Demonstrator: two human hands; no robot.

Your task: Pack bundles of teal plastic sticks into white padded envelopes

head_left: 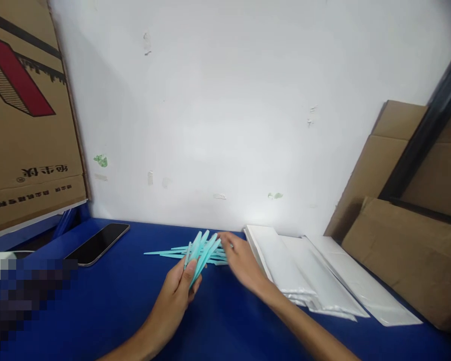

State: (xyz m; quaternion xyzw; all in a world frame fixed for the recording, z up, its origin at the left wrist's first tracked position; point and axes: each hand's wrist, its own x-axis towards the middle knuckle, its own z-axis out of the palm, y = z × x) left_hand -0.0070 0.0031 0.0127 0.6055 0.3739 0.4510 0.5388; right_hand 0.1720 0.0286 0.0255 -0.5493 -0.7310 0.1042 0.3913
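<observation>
The left hand [178, 286] pinches a fan of teal sticks [198, 248] – light and rather stiff, I judge, best held at mid-length – before a loose pile [169, 252] on the worktop [108, 306], while the right hand [242, 255] bends beside the tips, its grip I cannot tell.

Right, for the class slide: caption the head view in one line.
Left hand holding fanned turquoise sticks, right hand close by, more sticks and white packets on a blue table.

Blue tabletop [97, 306]: phone [101, 243], turquoise sticks [173, 252], white packets [296, 265].
</observation>
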